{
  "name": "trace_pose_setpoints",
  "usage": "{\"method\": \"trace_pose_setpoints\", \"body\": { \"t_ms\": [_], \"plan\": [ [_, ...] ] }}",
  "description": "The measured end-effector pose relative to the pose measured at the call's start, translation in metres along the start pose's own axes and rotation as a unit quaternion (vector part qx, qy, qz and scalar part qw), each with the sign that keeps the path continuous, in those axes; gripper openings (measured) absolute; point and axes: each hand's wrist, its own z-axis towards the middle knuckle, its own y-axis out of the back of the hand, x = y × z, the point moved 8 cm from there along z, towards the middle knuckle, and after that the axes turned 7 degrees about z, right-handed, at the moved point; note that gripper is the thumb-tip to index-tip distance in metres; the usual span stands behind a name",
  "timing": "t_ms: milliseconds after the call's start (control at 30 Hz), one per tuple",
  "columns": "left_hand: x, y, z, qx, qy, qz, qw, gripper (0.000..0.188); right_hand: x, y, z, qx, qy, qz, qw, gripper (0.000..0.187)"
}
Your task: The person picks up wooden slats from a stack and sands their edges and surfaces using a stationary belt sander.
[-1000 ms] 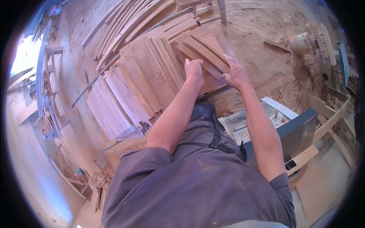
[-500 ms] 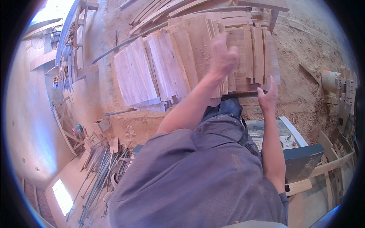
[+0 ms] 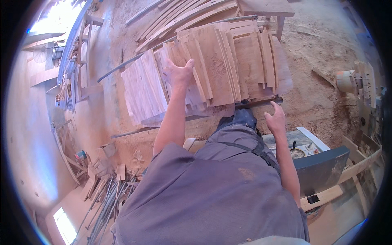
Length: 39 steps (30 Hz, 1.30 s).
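Currently the left hand (image 3: 178, 74) is spread wide, thumb apart, over the pale boards (image 3: 143, 87); whether it touches them, I cannot tell. Right hand (image 3: 276, 120): loosely open, nothing visible in it, near the end of the near bar (image 3: 266, 103). Boards lie overlapped in a slanting row between near bar and far bar (image 3: 116, 69). Risk, my judgement: a sideways push could set narrow strips (image 3: 267, 61) sliding, since nothing visible clamps them; sawdust (image 3: 218, 68) might help the slip; raw edges could splinter skin

Matt wooden boards (image 3: 213, 61), matt cloth shirt (image 3: 212, 196)
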Motion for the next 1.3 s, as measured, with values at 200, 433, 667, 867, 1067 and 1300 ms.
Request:
{"method": "trace_pose_setpoints", "body": {
  "t_ms": [200,433,667,867,1067,1300],
  "plan": [
    [-0.025,-0.003,-0.028,0.033,-0.006,0.023,0.999,0.112,0.106,-0.036,0.021,0.167,0.022,0.142,0.976,0.064],
    [-0.024,-0.005,-0.033,-0.015,0.025,0.011,1.0,0.093,0.218,-0.096,0.007,0.333,0.083,-0.062,0.937,0.087],
    [-0.012,-0.008,-0.024,-0.028,0.055,-0.061,0.996,0.082,0.211,-0.123,0.002,0.259,0.044,-0.009,0.965,0.089],
    [-0.004,-0.011,-0.018,-0.001,-0.015,-0.148,0.989,0.08,0.168,-0.131,0.017,0.241,-0.091,0.254,0.932,0.065],
    [-0.024,-0.007,-0.067,0.062,-0.043,-0.382,0.921,0.056,0.149,-0.071,0.012,0.299,-0.181,0.503,0.79,0.025],
    [-0.08,-0.049,-0.136,0.295,0.152,-0.596,0.731,0.047,0.156,0.017,-0.037,0.131,0.017,0.217,0.967,0.031]
  ]
}}
